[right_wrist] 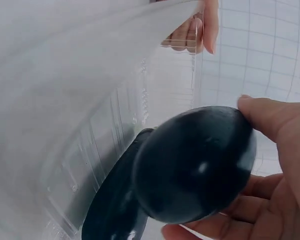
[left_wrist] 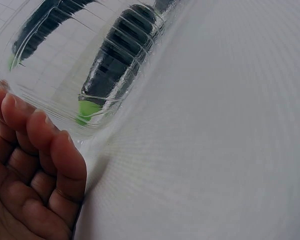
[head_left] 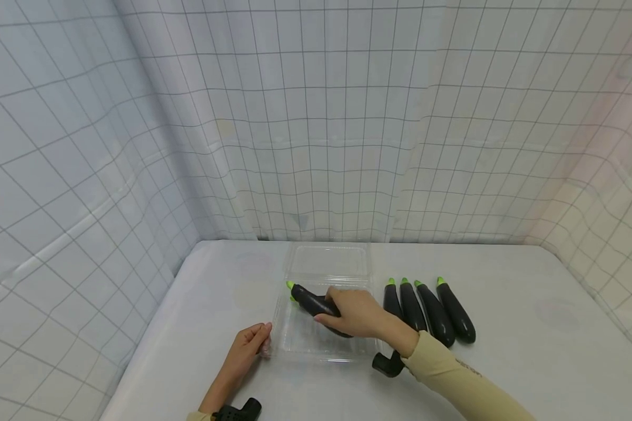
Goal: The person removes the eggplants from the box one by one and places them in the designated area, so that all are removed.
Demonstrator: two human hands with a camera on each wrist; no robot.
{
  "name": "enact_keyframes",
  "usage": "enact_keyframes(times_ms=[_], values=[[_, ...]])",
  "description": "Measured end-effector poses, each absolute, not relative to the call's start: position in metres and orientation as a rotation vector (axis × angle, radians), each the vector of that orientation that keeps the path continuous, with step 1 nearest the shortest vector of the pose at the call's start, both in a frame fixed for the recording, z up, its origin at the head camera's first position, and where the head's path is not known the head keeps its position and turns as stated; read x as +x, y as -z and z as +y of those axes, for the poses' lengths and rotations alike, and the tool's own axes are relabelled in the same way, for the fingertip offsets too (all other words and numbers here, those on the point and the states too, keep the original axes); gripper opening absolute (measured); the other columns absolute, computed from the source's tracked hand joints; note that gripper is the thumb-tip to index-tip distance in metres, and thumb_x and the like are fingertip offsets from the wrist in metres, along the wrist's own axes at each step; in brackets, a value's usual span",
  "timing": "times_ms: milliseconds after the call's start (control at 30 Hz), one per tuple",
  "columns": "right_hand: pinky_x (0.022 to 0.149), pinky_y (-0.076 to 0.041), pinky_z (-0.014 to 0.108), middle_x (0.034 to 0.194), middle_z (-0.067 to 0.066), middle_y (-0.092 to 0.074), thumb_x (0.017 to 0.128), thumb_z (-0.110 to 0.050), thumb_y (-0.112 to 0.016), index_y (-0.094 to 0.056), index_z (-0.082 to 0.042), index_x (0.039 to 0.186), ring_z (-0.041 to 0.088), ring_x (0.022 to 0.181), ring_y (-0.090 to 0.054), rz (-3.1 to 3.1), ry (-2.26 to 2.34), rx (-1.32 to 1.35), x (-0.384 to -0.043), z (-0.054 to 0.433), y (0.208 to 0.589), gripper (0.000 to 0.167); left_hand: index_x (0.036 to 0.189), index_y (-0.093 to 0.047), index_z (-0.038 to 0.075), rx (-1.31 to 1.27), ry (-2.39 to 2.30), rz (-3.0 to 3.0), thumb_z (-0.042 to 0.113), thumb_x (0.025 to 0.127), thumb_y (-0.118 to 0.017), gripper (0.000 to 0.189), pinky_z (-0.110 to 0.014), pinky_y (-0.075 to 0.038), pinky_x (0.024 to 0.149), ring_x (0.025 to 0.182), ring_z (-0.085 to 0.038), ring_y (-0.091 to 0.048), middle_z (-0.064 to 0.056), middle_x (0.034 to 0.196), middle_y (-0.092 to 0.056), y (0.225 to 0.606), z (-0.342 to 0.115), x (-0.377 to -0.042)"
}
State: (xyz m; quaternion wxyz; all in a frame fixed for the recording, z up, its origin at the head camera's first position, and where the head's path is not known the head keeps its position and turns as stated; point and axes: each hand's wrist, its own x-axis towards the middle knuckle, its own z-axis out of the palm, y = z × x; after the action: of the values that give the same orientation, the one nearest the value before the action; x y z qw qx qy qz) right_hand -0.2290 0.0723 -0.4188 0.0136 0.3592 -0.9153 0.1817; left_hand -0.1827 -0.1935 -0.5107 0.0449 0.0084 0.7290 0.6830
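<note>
A clear plastic container (head_left: 329, 354) lies on the table with its hinged lid (head_left: 326, 260) folded back. My left hand (head_left: 248, 345) pinches its left side wall; in the right wrist view the thumb and fingers lie on either side of the rim. Over the container, my right hand (head_left: 355, 313) grips a dark eggplant (head_left: 311, 301), its green stem end pointing left. Under it another eggplant (right_wrist: 115, 200) lies inside the container, mostly hidden in the head view. The left wrist view shows an eggplant (left_wrist: 120, 55) through the clear plastic.
Several eggplants (head_left: 436, 316) lie side by side on the white table (head_left: 532, 327) to the right of the container, stem ends away from me. A white gridded curtain (head_left: 326, 146) hangs behind and on both sides.
</note>
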Motion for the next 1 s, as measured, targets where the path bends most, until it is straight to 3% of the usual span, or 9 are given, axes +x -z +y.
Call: enact_keyframes(times_ms=[400, 700, 1000], values=[[0.05, -0.041, 0.024, 0.073, -0.008, -0.055, 0.091, -0.056, -0.053, -0.056, -0.009, 0.109, 0.003, 0.054, -0.047, -2.73, -0.766, 0.964, -0.224, 0.077, 0.417, 0.051, 0.071, -0.046, 0.0, 0.062, -2.079, 2.224, 0.022, 0.101, -0.047, 0.038, -0.025, -0.036, 0.058, 0.058, -0.011, -0.041, -0.002, 0.062, -0.041, 0.511, -0.194, -0.182], [0.052, -0.044, 0.022, 0.08, -0.004, -0.062, 0.09, -0.051, -0.059, -0.058, -0.011, 0.106, 0.003, 0.059, -0.054, -2.562, -0.879, 0.852, -0.223, 0.084, 0.417, 0.043, 0.07, -0.044, -0.002, 0.129, -2.075, 2.227, 0.018, 0.101, -0.047, 0.038, -0.025, -0.036, 0.057, 0.058, -0.011, -0.041, -0.001, 0.062, -0.042, 0.485, -0.188, -0.171], [0.05, -0.042, 0.022, 0.072, -0.011, -0.057, 0.087, -0.043, -0.066, -0.059, -0.014, 0.1, 0.0, 0.057, -0.05, -2.435, -0.961, 0.783, -0.226, 0.098, 0.418, 0.033, 0.071, -0.045, -0.001, 0.065, -2.059, 2.256, 0.022, 0.101, -0.047, 0.039, -0.026, -0.036, 0.057, 0.059, -0.012, -0.041, -0.002, 0.062, -0.041, 0.509, -0.195, -0.181]])
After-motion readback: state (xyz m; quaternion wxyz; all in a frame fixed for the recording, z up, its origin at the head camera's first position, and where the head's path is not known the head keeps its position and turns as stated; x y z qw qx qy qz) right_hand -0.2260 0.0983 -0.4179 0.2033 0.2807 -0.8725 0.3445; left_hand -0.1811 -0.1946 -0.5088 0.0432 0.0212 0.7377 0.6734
